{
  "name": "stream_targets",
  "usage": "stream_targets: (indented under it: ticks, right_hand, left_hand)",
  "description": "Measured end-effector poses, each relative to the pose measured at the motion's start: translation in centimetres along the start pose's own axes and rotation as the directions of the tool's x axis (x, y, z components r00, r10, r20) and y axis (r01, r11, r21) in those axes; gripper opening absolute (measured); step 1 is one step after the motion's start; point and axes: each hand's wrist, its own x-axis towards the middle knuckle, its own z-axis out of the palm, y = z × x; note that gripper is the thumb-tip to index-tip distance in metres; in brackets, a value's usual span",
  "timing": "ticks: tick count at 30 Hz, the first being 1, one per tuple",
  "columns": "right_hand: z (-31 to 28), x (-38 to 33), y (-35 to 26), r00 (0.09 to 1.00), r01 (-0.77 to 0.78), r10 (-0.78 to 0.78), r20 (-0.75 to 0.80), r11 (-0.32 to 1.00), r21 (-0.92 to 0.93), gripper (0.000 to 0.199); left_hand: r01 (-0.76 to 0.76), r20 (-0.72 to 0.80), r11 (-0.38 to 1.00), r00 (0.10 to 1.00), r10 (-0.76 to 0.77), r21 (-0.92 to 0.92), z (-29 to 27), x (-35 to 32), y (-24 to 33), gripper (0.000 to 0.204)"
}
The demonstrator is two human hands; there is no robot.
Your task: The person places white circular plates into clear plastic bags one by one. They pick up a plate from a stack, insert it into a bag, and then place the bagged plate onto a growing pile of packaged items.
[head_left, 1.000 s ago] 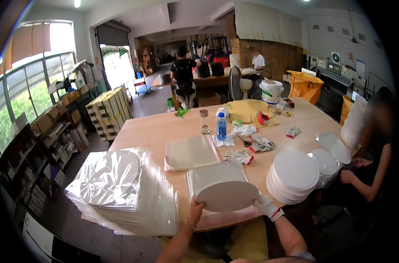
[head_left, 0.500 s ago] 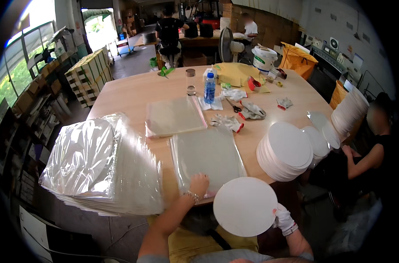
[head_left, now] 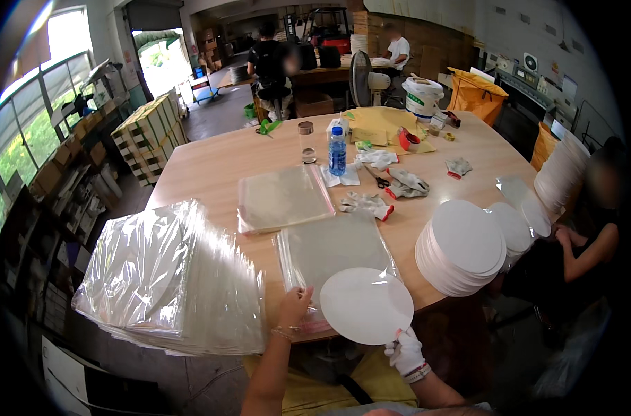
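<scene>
My bare left hand (head_left: 296,306) is at the near left corner of a flat stack of clear plastic bags (head_left: 329,251), its fingertips pinched on the edge of a bag. My right hand (head_left: 404,352), in a white glove, grips the near edge of a white round disc (head_left: 366,306). The disc lies tilted over the near end of the bags, just right of my left hand. A sheen crosses its far edge; I cannot tell whether plastic covers that part. At the table's right edge stands a tall stack of similar white discs (head_left: 468,237).
A large pile of clear plastic bags (head_left: 139,267) fills the table's left side. Farther back lie another bag stack (head_left: 284,197), work gloves (head_left: 367,205), scissors (head_left: 378,177), a water bottle (head_left: 337,152) and a glass (head_left: 306,142). Another person (head_left: 586,243) sits at the right.
My right hand has brought the disc left and forward, from beside the bags to over their near end. My left hand has shifted left to the bags' edge.
</scene>
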Motion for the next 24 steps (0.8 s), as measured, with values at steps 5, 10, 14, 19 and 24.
stream_targets:
  ticks: [5, 10, 14, 19, 24]
  right_hand:
    - [3.8, 0.8, 0.9, 0.993, 0.007, 0.000, -0.115, 0.998, 0.055, 0.012]
    - [5.2, 1.5, 0.5, 0.995, 0.012, -0.003, -0.103, 0.996, 0.090, 0.014]
    - [5.2, 1.1, 0.7, 0.993, 0.012, -0.016, -0.116, 0.999, -0.040, 0.013]
    - [4.2, 1.2, 2.3, 0.988, -0.026, 0.013, -0.156, 0.996, -0.083, 0.014]
    - [2.2, 5.5, 4.9, 0.998, -0.034, 0.036, -0.043, 0.998, 0.056, 0.013]
  left_hand:
    - [0.017, 0.029, 0.713, 1.000, 0.006, -0.701, 3.1, -1.6, -0.2, 0.032]
    - [-0.387, -0.397, 0.342, 0.917, 0.044, -0.856, 11.8, -3.1, 0.1, 0.026]
    - [-0.246, 0.003, 0.796, 0.955, 0.297, -0.554, 18.9, -1.0, -7.5, 0.021]
    - [0.011, 0.071, 0.575, 0.994, 0.082, -0.818, 16.7, -10.5, -3.3, 0.021]
    - [0.202, 0.213, 0.394, 0.977, -0.016, -0.897, 21.0, -11.2, -10.2, 0.022]
